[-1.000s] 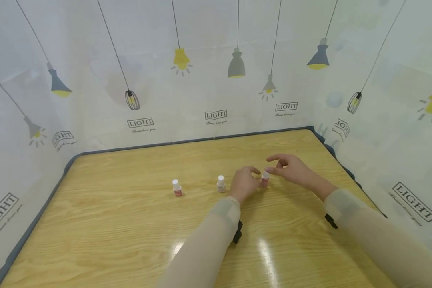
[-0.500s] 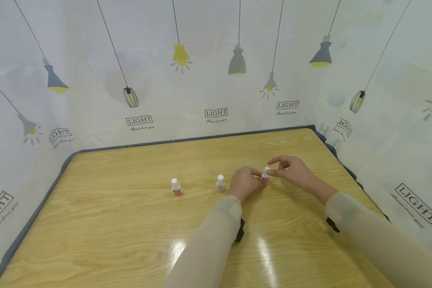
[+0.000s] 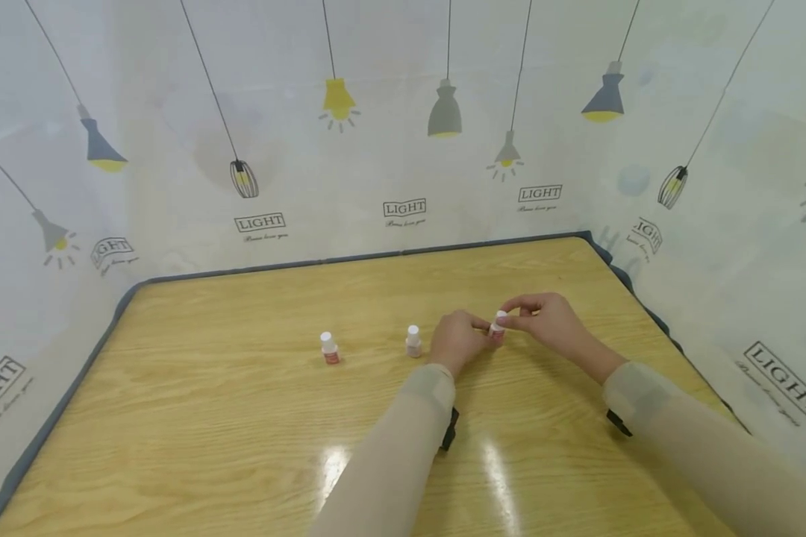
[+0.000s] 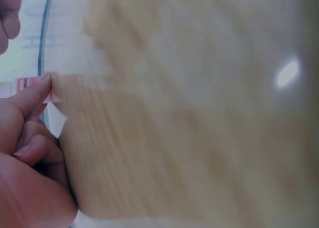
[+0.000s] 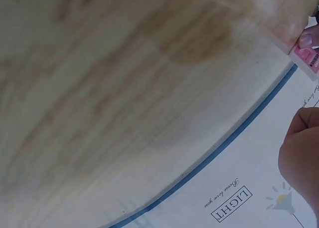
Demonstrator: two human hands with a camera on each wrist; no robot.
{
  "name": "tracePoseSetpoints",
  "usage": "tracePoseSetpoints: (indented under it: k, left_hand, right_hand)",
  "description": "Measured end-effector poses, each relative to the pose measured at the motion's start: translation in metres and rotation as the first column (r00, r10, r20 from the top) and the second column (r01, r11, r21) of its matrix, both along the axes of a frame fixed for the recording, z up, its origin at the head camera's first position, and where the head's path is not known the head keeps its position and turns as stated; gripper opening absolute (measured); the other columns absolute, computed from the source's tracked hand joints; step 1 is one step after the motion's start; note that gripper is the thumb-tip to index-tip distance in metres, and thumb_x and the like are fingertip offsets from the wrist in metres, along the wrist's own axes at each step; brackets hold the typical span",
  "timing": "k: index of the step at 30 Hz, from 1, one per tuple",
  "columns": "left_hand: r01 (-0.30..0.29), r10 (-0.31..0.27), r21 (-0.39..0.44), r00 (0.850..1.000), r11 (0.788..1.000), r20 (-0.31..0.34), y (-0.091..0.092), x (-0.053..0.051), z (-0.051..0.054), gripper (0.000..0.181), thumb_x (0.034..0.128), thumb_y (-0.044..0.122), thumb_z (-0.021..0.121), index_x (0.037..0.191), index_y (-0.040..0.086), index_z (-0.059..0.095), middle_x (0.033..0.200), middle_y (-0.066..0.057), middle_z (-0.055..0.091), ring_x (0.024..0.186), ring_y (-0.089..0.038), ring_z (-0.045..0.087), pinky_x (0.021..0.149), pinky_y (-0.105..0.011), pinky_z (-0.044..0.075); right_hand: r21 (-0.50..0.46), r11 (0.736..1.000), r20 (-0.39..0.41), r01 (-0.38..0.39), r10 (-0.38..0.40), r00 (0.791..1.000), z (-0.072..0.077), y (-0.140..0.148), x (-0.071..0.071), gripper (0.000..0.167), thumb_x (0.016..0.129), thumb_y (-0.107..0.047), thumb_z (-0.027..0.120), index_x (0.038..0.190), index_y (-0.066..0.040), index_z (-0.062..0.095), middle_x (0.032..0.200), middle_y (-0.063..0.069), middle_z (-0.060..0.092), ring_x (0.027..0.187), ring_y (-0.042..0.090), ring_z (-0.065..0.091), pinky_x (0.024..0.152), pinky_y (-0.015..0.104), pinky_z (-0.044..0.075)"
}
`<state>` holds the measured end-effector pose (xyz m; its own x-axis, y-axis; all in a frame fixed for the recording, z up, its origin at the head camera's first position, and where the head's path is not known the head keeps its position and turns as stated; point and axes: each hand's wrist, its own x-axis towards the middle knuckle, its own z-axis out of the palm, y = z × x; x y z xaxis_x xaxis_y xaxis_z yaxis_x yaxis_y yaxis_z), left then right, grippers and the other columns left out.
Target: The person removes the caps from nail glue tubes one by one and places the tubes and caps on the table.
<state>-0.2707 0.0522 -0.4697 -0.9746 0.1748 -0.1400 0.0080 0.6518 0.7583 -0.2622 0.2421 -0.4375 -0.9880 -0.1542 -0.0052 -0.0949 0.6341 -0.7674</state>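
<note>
In the head view, a small white bottle with a red label [image 3: 498, 333] stands at the right of the table. The left hand [image 3: 458, 341] grips its lower part from the left; the left wrist view shows the left hand [image 4: 25, 143] with its thumb on the red label [image 4: 25, 83]. At the white cap, the right hand [image 3: 552, 324] pinches with thumb and index finger. In the right wrist view the right hand [image 5: 303, 155] is partly cut off, near the bottle [image 5: 308, 61], whose cap is out of that frame.
Another white bottle [image 3: 413, 342] stands just left of the left hand, and a red-labelled one [image 3: 330, 349] farther left. The wooden table [image 3: 208, 418] has a dark edge and is bordered by a wall covering [image 3: 295, 164] printed with lamps.
The right hand's index finger has come down to the cap, closing the gap above it. The left hand has stayed at the bottle. The head view has shifted slightly.
</note>
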Motion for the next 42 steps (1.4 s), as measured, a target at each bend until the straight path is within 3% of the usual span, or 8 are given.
tracePoseSetpoints:
  k: [10,17,23,29,42]
  left_hand:
    - [0.023,-0.022,-0.024,1.000,0.999,0.018,-0.0018,-0.0018,0.0025,0.026,0.0892,0.041,0.087,0.112,0.029,0.085,0.125,0.006,0.079,0.126,-0.022,0.070,0.109,-0.042,0.055]
    - [0.017,-0.016,-0.020,0.999,1.000,0.049,0.0013,-0.0035,0.0022,0.027,0.0882,0.041,0.089,0.112,0.029,0.085,0.128,0.007,0.078,0.130,-0.021,0.068,0.111,-0.043,0.053]
    - [0.019,-0.018,-0.013,0.999,1.000,0.051,0.0015,-0.0039,0.0005,0.029,0.0879,0.042,0.088,0.114,0.030,0.085,0.128,0.006,0.078,0.129,-0.022,0.068,0.110,-0.043,0.054]
    - [0.027,-0.028,0.017,0.997,0.999,0.065,-0.0035,-0.0038,0.0010,0.030,0.0904,0.043,0.086,0.116,0.028,0.084,0.126,0.005,0.079,0.130,-0.023,0.068,0.110,-0.043,0.054]
    - [0.028,-0.030,0.039,0.998,0.999,0.053,-0.0039,-0.0055,-0.0021,0.031,0.0897,0.041,0.087,0.116,0.025,0.085,0.126,0.003,0.079,0.128,-0.023,0.068,0.109,-0.044,0.055]
  right_hand:
    - [0.028,0.998,-0.030,-0.051,0.052,0.998,0.0006,0.0007,0.0010,0.033,0.098,-0.040,0.078,0.119,-0.015,0.082,0.065,-0.003,0.052,0.055,0.011,0.036,0.052,0.027,0.033]
    - [0.044,0.994,-0.031,-0.099,0.101,0.994,0.0025,0.0056,-0.0004,0.038,0.100,-0.037,0.076,0.125,-0.009,0.079,0.069,-0.003,0.051,0.057,0.010,0.038,0.054,0.027,0.035]
    - [0.018,0.996,0.010,-0.091,0.091,0.996,0.0018,0.0080,-0.0019,0.039,0.099,-0.037,0.077,0.127,-0.009,0.078,0.066,-0.005,0.043,0.058,0.011,0.036,0.054,0.027,0.034]
    - [-0.004,0.996,0.002,-0.094,0.094,0.996,-0.0014,0.0050,-0.0051,0.038,0.096,-0.040,0.080,0.121,-0.012,0.076,0.061,-0.007,0.036,0.053,0.010,0.030,0.053,0.028,0.034]
    - [-0.039,0.997,0.010,-0.060,0.060,0.998,-0.0033,0.0053,-0.0039,0.030,0.097,-0.037,0.079,0.117,-0.014,0.075,0.061,-0.007,0.034,0.053,0.011,0.029,0.053,0.028,0.033]
